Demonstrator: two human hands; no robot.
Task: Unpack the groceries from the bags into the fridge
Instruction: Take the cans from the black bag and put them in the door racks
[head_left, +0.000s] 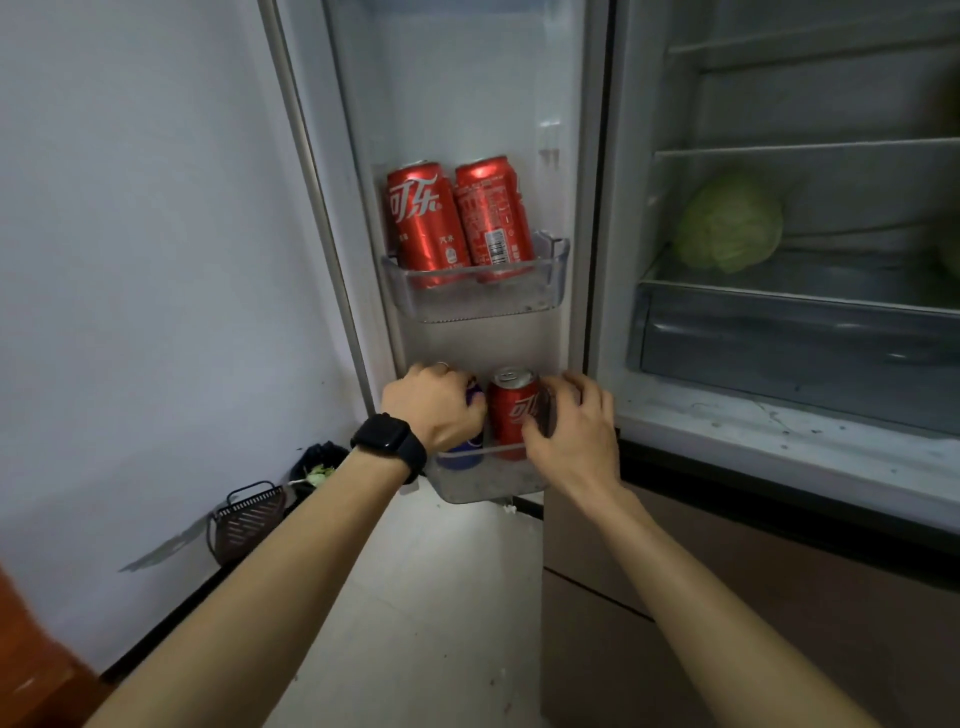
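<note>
Pale grey wall (130, 260) and light floor tiles (441, 597) frame an open white fridge door (467, 104) with two clear plastic door bins. Two tall red cola cans (423, 223) stand side by side in the upper clear bin (478, 301). In the lower clear bin (483, 480), the left hand (436, 410), wearing a black wristwatch (387, 441), wraps its fingers round a blue drink can (470, 449). Just beside it, the right hand (576, 431) curls thumb and fingers round an upright red cola can (511, 410). A round green cabbage (730, 221) sits on a fridge shelf.
</note>
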